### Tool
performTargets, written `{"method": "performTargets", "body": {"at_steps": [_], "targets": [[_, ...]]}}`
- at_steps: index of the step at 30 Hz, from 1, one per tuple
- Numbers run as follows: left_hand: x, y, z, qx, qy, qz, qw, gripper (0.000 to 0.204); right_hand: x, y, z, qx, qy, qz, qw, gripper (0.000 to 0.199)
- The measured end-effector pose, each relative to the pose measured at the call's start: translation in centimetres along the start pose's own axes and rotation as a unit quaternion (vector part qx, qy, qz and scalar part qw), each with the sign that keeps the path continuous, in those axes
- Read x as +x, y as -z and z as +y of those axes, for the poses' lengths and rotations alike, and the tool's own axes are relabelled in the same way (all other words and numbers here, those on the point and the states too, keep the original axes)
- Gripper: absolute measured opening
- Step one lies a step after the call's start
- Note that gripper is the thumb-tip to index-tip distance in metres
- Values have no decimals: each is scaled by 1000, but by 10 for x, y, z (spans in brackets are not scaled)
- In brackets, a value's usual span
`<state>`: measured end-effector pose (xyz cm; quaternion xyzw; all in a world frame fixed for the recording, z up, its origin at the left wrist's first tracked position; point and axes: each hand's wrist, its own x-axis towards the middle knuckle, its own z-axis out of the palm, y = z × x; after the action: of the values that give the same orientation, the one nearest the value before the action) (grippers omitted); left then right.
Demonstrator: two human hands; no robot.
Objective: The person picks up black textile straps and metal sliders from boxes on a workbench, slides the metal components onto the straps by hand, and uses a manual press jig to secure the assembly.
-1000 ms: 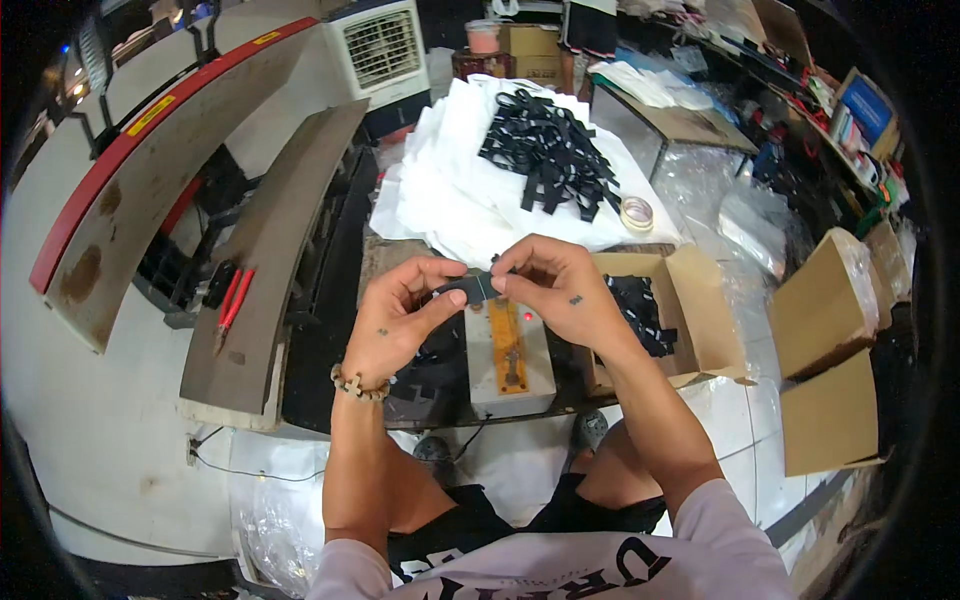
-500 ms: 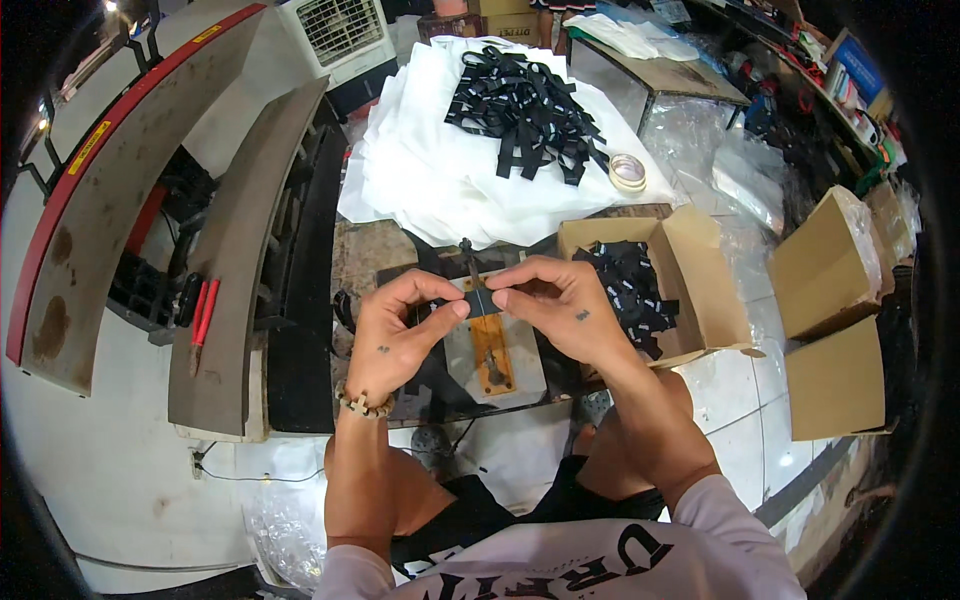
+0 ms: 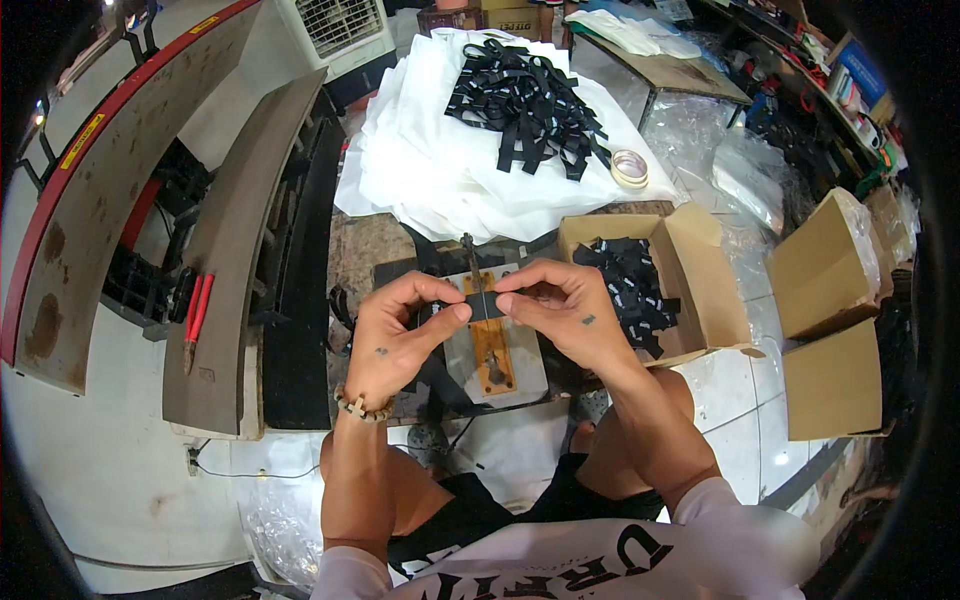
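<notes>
A short black strap [image 3: 484, 306] is stretched between my two hands above a small wooden jig [image 3: 491, 350] with metal fittings. My left hand [image 3: 392, 322] pinches its left end between thumb and index finger. The other end is pinched the same way by my right hand [image 3: 572, 308]. A thin upright line, like a wire or blade edge, crosses the middle of the strap; whether it touches is unclear. Behind the strap a dark metal arm [image 3: 471, 258] rises from the jig, which is fixed on a pale base plate [image 3: 528, 368].
Right of the jig, an open cardboard box [image 3: 712, 300] holds short black strap pieces [image 3: 640, 305]. Beyond, a looped black strap heap [image 3: 525, 105] and tape rolls [image 3: 629, 168] lie on white sheets [image 3: 410, 150]. Red-handled pliers [image 3: 198, 310] rest on the bench [image 3: 225, 250] at left.
Both hands keep their pinch on the strap and have barely moved. Slightly more of the jig shows behind the strap, and the whole view has shifted a little.
</notes>
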<state>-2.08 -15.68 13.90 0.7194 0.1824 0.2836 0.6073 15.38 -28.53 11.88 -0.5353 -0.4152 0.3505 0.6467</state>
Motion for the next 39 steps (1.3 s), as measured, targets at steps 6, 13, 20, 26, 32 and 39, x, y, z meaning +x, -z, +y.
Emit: {"method": "performTargets", "body": {"at_steps": [6, 13, 20, 26, 32, 39], "targets": [[-1, -2, 0, -12, 17, 12, 1000, 11, 1, 0, 0, 8, -13, -7, 1000, 16], [0, -2, -5, -3, 12, 12, 1000, 10, 1, 1, 2, 13, -14, -12, 1000, 17], [-1, -1, -9, -3, 28, 16, 999, 11, 2, 2, 2, 14, -35, -13, 999, 17], [-1, 0, -10, 12, 39, 15, 999, 12, 2, 2, 3, 0, -36, -22, 999, 17], [-1, 0, -10, 16, 38, 12, 999, 11, 2, 2, 3, 11, -35, -23, 999, 16], [-3, 3, -8, 15, 47, 13, 999, 10, 5, 17, 12, -72, -28, 2, 997, 14]]}}
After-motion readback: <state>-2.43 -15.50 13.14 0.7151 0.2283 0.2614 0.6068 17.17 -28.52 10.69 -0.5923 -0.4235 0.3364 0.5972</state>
